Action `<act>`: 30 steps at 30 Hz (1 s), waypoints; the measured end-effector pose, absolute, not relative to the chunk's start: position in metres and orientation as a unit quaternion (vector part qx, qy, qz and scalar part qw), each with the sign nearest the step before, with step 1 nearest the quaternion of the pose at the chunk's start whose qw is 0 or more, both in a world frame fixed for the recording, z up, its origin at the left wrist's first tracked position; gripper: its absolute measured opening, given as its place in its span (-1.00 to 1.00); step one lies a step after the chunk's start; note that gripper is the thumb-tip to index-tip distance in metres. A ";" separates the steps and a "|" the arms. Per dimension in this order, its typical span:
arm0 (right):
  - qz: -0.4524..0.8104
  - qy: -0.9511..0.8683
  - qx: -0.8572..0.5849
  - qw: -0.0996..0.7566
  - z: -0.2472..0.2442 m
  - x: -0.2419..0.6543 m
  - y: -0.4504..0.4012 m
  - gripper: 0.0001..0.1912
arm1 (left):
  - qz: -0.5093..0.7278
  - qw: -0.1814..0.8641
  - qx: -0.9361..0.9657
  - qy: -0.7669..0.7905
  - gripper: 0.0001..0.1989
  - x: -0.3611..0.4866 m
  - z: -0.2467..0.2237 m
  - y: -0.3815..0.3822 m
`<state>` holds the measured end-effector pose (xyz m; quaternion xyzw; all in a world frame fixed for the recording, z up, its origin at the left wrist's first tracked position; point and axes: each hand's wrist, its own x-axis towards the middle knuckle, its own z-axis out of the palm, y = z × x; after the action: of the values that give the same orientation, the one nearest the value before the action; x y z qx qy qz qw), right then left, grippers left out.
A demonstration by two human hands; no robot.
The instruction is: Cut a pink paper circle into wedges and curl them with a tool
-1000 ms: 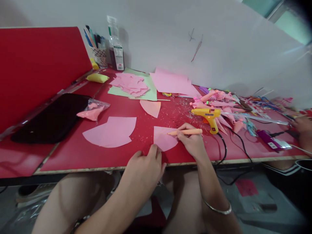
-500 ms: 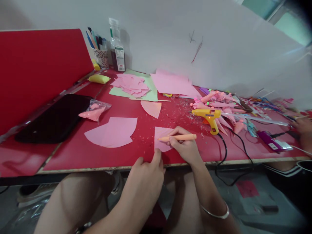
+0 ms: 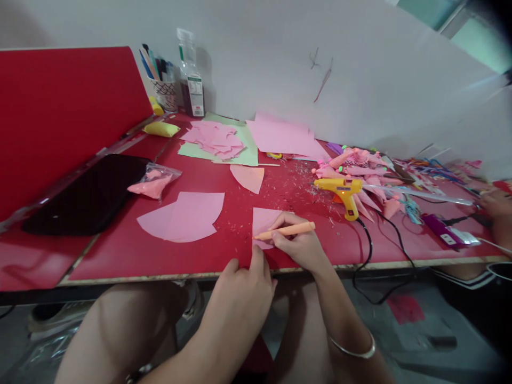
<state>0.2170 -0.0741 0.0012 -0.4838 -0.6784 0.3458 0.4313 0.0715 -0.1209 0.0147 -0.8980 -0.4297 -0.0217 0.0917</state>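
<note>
My right hand (image 3: 302, 245) is closed around an orange marker pen (image 3: 294, 229). Its tip rests at the left part of a small pink paper piece (image 3: 264, 217), which my right hand partly covers. At the lower edge of that paper, my left hand (image 3: 244, 293) touches it with an outstretched finger, the others bent and apart. To the left lies a larger pink fan-shaped paper (image 3: 180, 216) made of overlapping pieces. A small peach-pink wedge of paper (image 3: 248, 177) lies just behind, and small scraps are scattered around it.
A yellow glue gun (image 3: 344, 194) with a black cable lies right, before a heap of pink cones (image 3: 360, 165). Further back are stacked pink sheets (image 3: 280, 133), a bottle (image 3: 194, 85) and a pen cup (image 3: 165, 93). A dark tablet-like slab (image 3: 88, 194) lies left. Another person's hand (image 3: 496, 202) is far right.
The marker pen and my right hand have moved left across the paper, bringing the tip near its left edge. My left hand has shifted slightly, still touching the paper.
</note>
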 end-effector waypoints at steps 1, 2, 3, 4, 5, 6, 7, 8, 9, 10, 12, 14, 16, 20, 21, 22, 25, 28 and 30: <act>0.343 -0.678 -0.483 0.435 0.001 0.217 -0.074 -0.93 | -0.020 0.088 -0.897 -0.432 -0.68 0.072 0.015 -0.121; 0.339 -0.678 -0.482 0.439 0.001 0.217 -0.074 -0.92 | -0.018 0.084 -0.897 -0.433 -0.69 0.072 0.016 -0.120; 0.338 -0.676 -0.484 0.441 0.001 0.218 -0.074 -0.91 | -0.017 0.081 -0.897 -0.434 -0.69 0.072 0.016 -0.120; 0.341 -0.673 -0.489 0.438 0.002 0.219 -0.074 -0.91 | -0.016 0.079 -0.897 -0.435 -0.69 0.072 0.016 -0.120; 0.346 -0.667 -0.497 0.434 0.002 0.220 -0.074 -0.92 | -0.016 0.078 -0.897 -0.436 -0.70 0.072 0.017 -0.120; 0.353 -0.660 -0.507 0.428 0.002 0.222 -0.073 -0.93 | -0.016 0.077 -0.897 -0.434 -0.70 0.072 0.017 -0.119; 0.357 -0.653 -0.516 0.423 0.003 0.224 -0.073 -0.93 | -0.016 0.075 -0.898 -0.433 -0.71 0.072 0.017 -0.119; 0.356 -0.648 -0.525 0.422 0.003 0.226 -0.072 -0.94 | -0.015 0.072 -0.899 -0.432 -0.72 0.072 0.017 -0.119; 0.351 -0.644 -0.533 0.422 0.003 0.229 -0.072 -0.93 | -0.014 0.069 -0.900 -0.431 -0.73 0.071 0.017 -0.119; 0.343 -0.642 -0.539 0.424 0.003 0.232 -0.071 -0.93 | -0.015 0.066 -0.900 -0.431 -0.73 0.071 0.017 -0.119; 0.328 -0.640 -0.549 0.426 0.002 0.239 -0.069 -0.92 | -0.020 0.063 -0.899 -0.432 -0.74 0.070 0.016 -0.119; 0.314 -0.635 -0.563 0.425 0.000 0.246 -0.067 -0.91 | -0.027 0.064 -0.898 -0.434 -0.75 0.070 0.017 -0.119; 0.297 -0.626 -0.581 0.427 -0.002 0.254 -0.065 -0.90 | -0.033 0.066 -0.897 -0.435 -0.75 0.069 0.018 -0.120; 0.250 -0.599 -0.616 0.446 -0.006 0.267 -0.061 -0.90 | -0.036 0.065 -0.897 -0.436 -0.73 0.070 0.020 -0.119; 0.225 -0.591 -0.626 0.457 -0.007 0.270 -0.060 -0.91 | -0.036 0.065 -0.897 -0.436 -0.73 0.070 0.020 -0.119; 0.195 -0.581 -0.635 0.471 -0.008 0.272 -0.059 -0.91 | -0.036 0.065 -0.897 -0.435 -0.74 0.070 0.020 -0.119; 0.133 -0.559 -0.640 0.509 -0.009 0.271 -0.060 -0.93 | -0.037 0.077 -0.895 -0.438 -0.73 0.071 0.017 -0.121; 0.197 -0.564 -0.612 0.519 -0.007 0.257 -0.065 -0.94 | -0.039 0.093 -0.894 -0.436 -0.69 0.072 0.014 -0.123; 0.277 -0.582 -0.576 0.502 -0.005 0.243 -0.070 -0.95 | -0.033 0.099 -0.897 -0.429 -0.68 0.073 0.013 -0.123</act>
<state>0.2432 -0.0697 -0.0051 -0.5761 -0.5824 0.2774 0.5019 0.0731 -0.1234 0.0127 -0.8973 -0.4289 -0.0334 0.0989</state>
